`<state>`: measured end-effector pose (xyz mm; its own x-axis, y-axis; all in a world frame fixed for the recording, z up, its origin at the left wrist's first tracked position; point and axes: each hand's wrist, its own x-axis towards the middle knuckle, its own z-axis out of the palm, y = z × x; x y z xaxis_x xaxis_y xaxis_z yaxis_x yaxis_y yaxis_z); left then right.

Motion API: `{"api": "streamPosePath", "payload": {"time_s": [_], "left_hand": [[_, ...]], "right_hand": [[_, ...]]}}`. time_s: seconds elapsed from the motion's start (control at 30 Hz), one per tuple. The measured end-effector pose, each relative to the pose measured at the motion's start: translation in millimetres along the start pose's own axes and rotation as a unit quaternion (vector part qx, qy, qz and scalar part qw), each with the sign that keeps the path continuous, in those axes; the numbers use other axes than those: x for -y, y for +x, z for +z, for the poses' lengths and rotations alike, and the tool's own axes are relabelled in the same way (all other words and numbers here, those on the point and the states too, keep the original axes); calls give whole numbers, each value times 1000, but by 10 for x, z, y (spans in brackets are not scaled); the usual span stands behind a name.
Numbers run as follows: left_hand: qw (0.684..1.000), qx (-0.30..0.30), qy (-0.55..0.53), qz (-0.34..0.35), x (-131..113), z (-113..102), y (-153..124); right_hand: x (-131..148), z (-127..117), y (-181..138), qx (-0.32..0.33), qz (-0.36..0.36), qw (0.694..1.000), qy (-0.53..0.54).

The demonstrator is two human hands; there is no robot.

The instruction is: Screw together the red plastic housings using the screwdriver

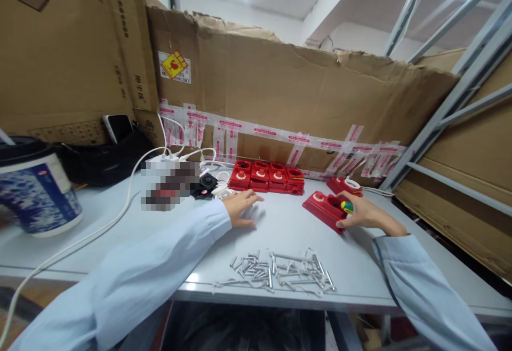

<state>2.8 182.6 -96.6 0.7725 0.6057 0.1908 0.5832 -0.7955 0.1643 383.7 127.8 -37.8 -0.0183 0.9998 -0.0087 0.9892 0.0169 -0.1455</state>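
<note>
My left hand is over the grey-white table with its fingers stretched apart, holding nothing. On the right, the fingers and thumb of my right hand close on the near end of a red plastic housing. That housing has a pale ring and a round dark hollow on top. Against the same hand shows a green and yellow rounded end, like a tool handle; the rest of it is hidden. A row of similar red housings stands behind my left hand. Another red piece lies behind the held one.
Loose screws and longer metal rods lie at the front edge. To the left are a blue-patterned cup, a black bag, a white cable and a small black device. Cardboard walls the back.
</note>
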Motion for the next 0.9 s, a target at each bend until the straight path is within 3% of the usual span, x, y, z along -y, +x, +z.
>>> {"api": "streamPosePath", "payload": {"time_s": [0.2,0.37,0.47,0.6,0.77,0.83,0.9], "left_hand": [[998,-24,-47,35,9,-5,6],[990,-77,-102,62,11,-3,0],[986,-72,-135,65,22,13,-2],[979,-83,-173,74,9,-16,-7],[961,-182,-202,53,-82,-177,-31],[949,-232,-212,27,-106,-232,-36],[935,-280,-217,-2,-111,-259,-35]], "right_hand": [[585,92,-79,36,-166,983,74],[1214,254,66,44,-266,955,120],[1412,341,97,25,-313,936,160],[1434,353,52,-2,-318,924,214],[1325,211,17,-99,-302,903,290],[1266,185,44,-150,-260,909,289],[1202,215,92,-171,-213,934,231]]}}
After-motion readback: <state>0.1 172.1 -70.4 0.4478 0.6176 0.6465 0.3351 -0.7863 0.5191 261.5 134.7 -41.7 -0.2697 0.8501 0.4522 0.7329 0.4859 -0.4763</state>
